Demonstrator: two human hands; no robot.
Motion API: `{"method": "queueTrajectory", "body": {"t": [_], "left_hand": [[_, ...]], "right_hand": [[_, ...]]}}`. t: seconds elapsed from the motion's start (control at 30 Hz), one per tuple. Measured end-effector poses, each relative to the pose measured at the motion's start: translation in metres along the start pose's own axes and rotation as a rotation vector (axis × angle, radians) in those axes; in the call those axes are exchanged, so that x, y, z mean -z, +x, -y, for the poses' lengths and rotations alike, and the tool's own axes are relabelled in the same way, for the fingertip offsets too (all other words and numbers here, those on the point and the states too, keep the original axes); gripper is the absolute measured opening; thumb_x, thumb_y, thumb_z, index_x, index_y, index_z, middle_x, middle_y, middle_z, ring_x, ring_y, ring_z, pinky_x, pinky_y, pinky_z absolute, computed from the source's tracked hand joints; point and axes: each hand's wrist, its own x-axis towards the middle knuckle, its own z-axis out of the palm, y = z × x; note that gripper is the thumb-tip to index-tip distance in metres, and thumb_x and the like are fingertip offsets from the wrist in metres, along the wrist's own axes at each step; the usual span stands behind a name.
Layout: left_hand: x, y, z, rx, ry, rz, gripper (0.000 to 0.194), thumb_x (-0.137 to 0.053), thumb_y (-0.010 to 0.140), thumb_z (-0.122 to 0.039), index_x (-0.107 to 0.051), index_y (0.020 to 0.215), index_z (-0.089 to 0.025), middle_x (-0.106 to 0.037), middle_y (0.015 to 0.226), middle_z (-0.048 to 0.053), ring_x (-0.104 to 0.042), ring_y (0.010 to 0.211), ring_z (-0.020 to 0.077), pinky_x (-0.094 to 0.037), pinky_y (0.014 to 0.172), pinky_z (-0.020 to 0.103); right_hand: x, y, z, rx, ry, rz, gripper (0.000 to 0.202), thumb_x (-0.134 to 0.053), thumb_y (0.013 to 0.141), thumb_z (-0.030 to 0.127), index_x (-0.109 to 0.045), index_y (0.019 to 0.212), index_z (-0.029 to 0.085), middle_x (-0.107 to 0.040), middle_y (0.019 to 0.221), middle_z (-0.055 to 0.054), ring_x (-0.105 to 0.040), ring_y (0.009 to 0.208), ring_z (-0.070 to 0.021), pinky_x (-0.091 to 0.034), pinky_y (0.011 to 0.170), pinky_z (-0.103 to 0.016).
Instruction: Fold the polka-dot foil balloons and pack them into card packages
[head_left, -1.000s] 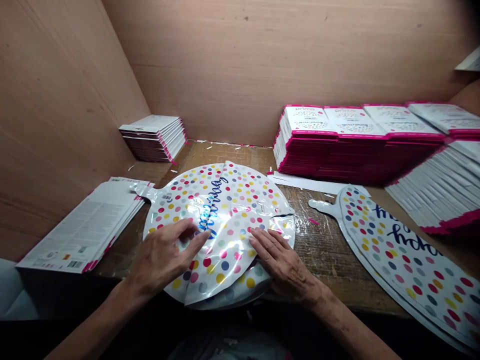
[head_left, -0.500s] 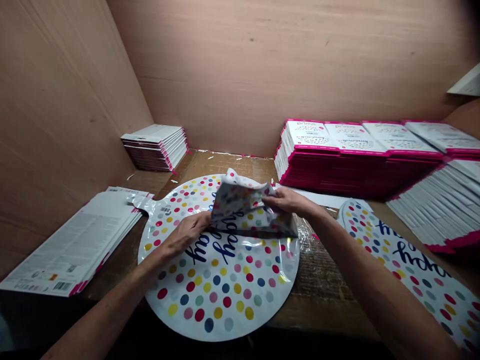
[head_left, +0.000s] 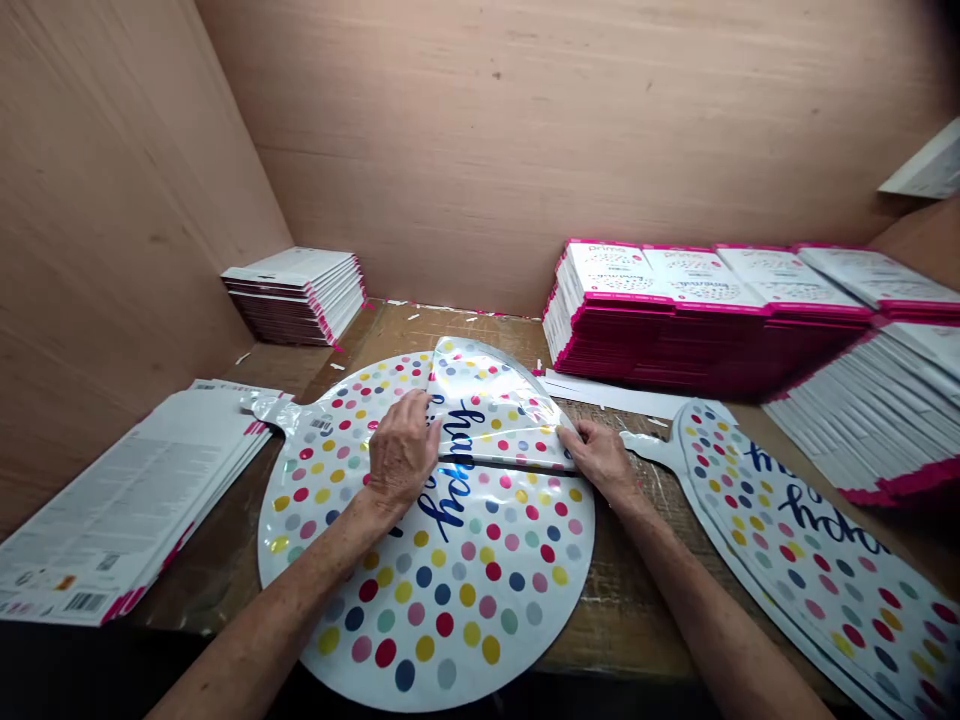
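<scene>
A round white foil balloon [head_left: 442, 620] with coloured dots and blue lettering lies flat on the bench, its tail pointing left. On its upper half rests a folded foil balloon [head_left: 495, 400] of the same print, a wedge with a curved outer edge. My left hand [head_left: 401, 450] is at the wedge's left edge, fingers bent together and thumb on the foil; the fingertips are partly hidden. At the lower right corner, my right hand [head_left: 600, 458] pinches the folded foil between thumb and fingers.
More dotted balloons [head_left: 817, 560] lie overlapped at right. Flat printed cards [head_left: 142, 480] lie at left, with a card stack [head_left: 300, 290] behind. Pink-edged packets [head_left: 675, 320] line the back right, near white packets [head_left: 885, 400]. Wooden panels [head_left: 450, 150] enclose the bench.
The raised, partly folded balloon has come down flat as a wedge. My left hand has moved onto its left edge; my right hand has shifted down to its lower right corner.
</scene>
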Motion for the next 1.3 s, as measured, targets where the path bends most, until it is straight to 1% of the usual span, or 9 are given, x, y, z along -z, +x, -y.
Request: {"method": "queueTrajectory", "body": {"t": [0.1, 0.23, 0.33, 0.67, 0.83, 0.97, 1.13, 1.2, 1.3], "left_hand": [[-0.015, 0.006, -0.002, -0.237, 0.059, 0.125, 0.049, -0.042, 0.096, -0.042, -0.051, 0.133, -0.011, -0.046, 0.148, 0.018, -0.034, 0.143, 0.0323, -0.034, 0.112, 0.049], [-0.037, 0.012, 0.011, -0.213, 0.153, 0.273, 0.064, -0.037, 0.095, -0.053, -0.042, 0.145, -0.012, -0.036, 0.155, 0.018, -0.025, 0.146, 0.0352, -0.022, 0.117, 0.055], [-0.044, 0.011, 0.017, -0.22, 0.157, 0.283, 0.068, -0.032, 0.096, -0.055, -0.039, 0.147, -0.01, -0.032, 0.157, 0.017, -0.021, 0.147, 0.0352, -0.017, 0.118, 0.055], [-0.026, 0.015, 0.019, -0.114, -0.07, 0.328, 0.071, -0.024, 0.098, -0.057, -0.034, 0.15, -0.01, -0.026, 0.16, 0.015, -0.016, 0.149, 0.032, -0.021, 0.119, 0.052], [0.0, -0.042, -0.006, -0.452, -0.141, 0.077, 0.056, -0.049, 0.091, -0.033, -0.044, 0.143, -0.014, -0.035, 0.156, 0.014, -0.025, 0.147, 0.0304, -0.032, 0.116, 0.05], [0.006, -0.076, -0.007, -0.544, -0.17, 0.0, 0.042, -0.045, 0.091, -0.016, -0.053, 0.131, -0.01, -0.055, 0.14, 0.018, -0.042, 0.138, 0.0297, -0.042, 0.112, 0.046], [0.021, -0.09, 0.03, -0.386, -0.251, -0.042, 0.024, -0.043, 0.091, -0.011, -0.063, 0.105, -0.013, -0.061, 0.132, 0.016, -0.056, 0.127, 0.0245, -0.051, 0.104, 0.037], [0.03, -0.097, 0.043, -0.364, -0.27, -0.055, 0.021, -0.048, 0.091, -0.015, -0.064, 0.103, -0.014, -0.063, 0.13, 0.015, -0.056, 0.126, 0.0247, -0.051, 0.102, 0.037], [0.039, -0.107, 0.055, -0.318, -0.27, -0.02, 0.021, -0.052, 0.089, -0.021, -0.067, 0.103, -0.018, -0.069, 0.117, 0.01, -0.059, 0.121, 0.0256, -0.05, 0.101, 0.04]], "right_hand": [[0.005, -0.009, 0.01, 0.041, -0.078, -0.043, 0.039, -0.045, 0.087, 0.048, -0.067, 0.09, 0.015, -0.068, 0.082, -0.008, -0.062, 0.075, -0.0241, -0.046, 0.067, -0.033], [0.009, -0.031, 0.035, 0.513, -0.34, -0.121, 0.054, -0.055, 0.086, 0.036, -0.05, 0.134, 0.012, -0.049, 0.141, -0.02, -0.048, 0.126, -0.0335, -0.04, 0.102, -0.047], [0.002, -0.028, 0.057, 0.735, -0.549, 0.148, 0.042, -0.053, 0.083, 0.014, -0.056, 0.125, 0.012, -0.056, 0.133, -0.019, -0.05, 0.124, -0.0308, -0.039, 0.104, -0.045], [-0.018, -0.057, 0.102, 0.522, -0.783, 0.51, 0.013, -0.079, 0.06, 0.017, -0.069, 0.068, 0.02, -0.066, 0.059, -0.01, -0.062, 0.052, -0.0264, -0.053, 0.052, -0.04], [-0.003, -0.077, 0.128, 0.487, -0.52, 0.369, 0.014, -0.074, 0.071, 0.02, -0.071, 0.084, 0.018, -0.071, 0.078, -0.014, -0.068, 0.072, -0.0278, -0.053, 0.065, -0.037], [0.008, -0.085, 0.116, 0.574, -0.146, 0.413, 0.032, -0.06, 0.09, 0.039, -0.065, 0.111, 0.015, -0.073, 0.092, -0.011, -0.069, 0.08, -0.0246, -0.053, 0.073, -0.035], [0.014, -0.086, 0.071, 0.94, 0.086, 0.483, 0.105, -0.076, 0.072, 0.06, -0.027, 0.153, 0.016, -0.039, 0.152, -0.02, -0.042, 0.135, -0.0331, -0.041, 0.107, -0.045], [0.005, -0.079, 0.062, 0.963, -0.032, 0.428, 0.089, -0.072, 0.08, 0.049, -0.031, 0.152, 0.016, -0.033, 0.155, -0.021, -0.036, 0.139, -0.034, -0.035, 0.11, -0.049], [-0.016, -0.064, 0.064, 0.922, -0.049, 0.393, 0.044, -0.051, 0.093, 0.026, -0.054, 0.136, 0.02, -0.054, 0.14, -0.015, -0.056, 0.122, -0.0267, -0.045, 0.1, -0.041]]}}
